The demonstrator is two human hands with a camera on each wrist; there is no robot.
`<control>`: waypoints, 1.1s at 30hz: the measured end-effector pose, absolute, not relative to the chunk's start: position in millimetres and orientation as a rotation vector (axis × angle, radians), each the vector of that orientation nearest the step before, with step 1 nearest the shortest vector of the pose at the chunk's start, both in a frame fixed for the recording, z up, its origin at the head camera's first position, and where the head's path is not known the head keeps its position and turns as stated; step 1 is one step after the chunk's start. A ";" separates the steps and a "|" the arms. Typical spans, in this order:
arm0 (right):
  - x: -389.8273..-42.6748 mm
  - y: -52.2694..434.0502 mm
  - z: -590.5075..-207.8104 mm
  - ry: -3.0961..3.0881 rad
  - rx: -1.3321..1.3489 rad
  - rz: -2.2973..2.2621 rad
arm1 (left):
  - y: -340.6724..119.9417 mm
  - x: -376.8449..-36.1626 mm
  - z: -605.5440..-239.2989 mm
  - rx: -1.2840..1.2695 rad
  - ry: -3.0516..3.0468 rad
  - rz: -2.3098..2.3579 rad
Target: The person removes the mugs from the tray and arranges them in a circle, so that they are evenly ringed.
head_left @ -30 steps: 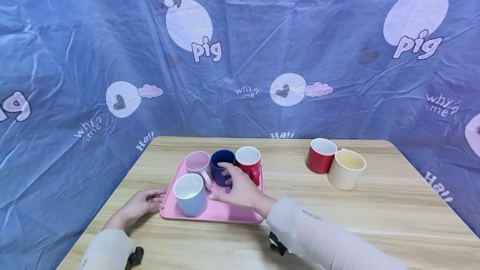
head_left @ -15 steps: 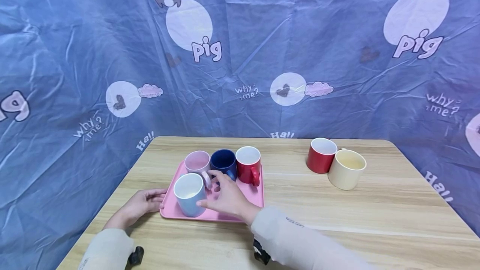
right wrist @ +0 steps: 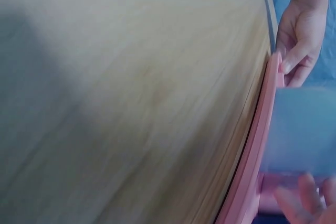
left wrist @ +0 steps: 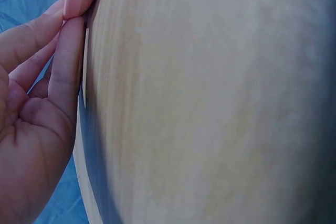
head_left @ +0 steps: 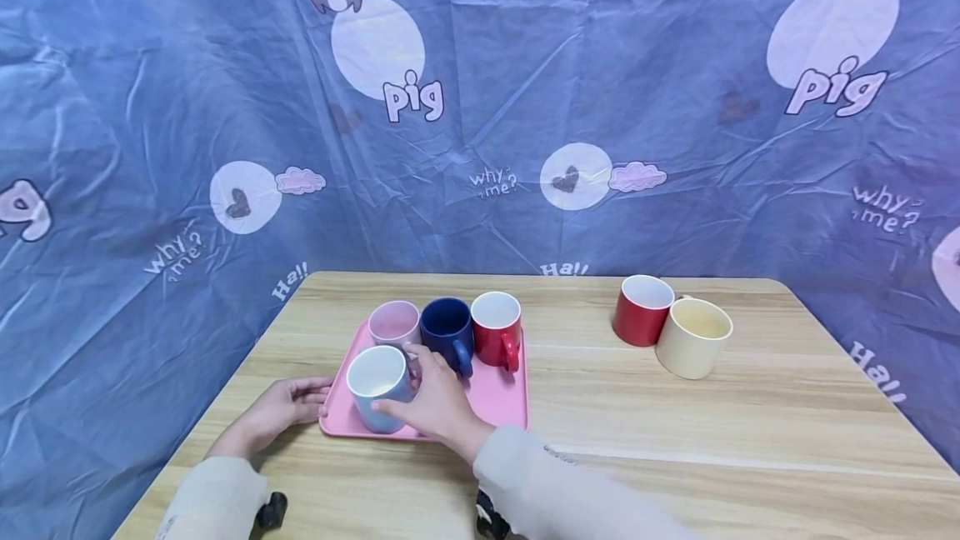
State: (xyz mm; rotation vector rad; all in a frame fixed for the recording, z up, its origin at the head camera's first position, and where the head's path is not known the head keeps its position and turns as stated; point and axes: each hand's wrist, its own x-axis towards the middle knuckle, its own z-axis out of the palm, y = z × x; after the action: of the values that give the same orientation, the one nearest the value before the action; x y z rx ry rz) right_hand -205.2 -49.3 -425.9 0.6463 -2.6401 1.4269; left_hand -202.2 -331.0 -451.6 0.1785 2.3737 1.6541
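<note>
Gripping the light blue ceramic mug (head_left: 378,388) at the front left of the flat pink plastic tray (head_left: 504,394), your right hand (head_left: 429,403) curls its fingers round the mug's side. It looks empty, white inside. Behind it stand a pale pink mug (head_left: 394,324), a navy mug (head_left: 447,332) and a red mug (head_left: 497,328). Your left hand (head_left: 279,408) rests with straight fingers against the tray's left edge.
</note>
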 end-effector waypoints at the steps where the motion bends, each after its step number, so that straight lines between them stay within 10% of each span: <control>1: -204.4 -51.6 -425.6 -2.642 0.622 1.424 | -331.1 -202.3 -451.8 0.178 2.372 1.655; 33: -194.6 -84.1 -435.6 -2.529 0.340 1.462 | -330.9 -203.1 -452.5 0.139 2.385 1.642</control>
State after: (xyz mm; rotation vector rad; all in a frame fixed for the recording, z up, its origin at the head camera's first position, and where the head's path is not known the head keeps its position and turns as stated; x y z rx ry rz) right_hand -194.6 -84.1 -435.6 0.3400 -2.5295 1.4618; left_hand -203.1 -330.9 -452.5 0.1389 2.3850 1.6423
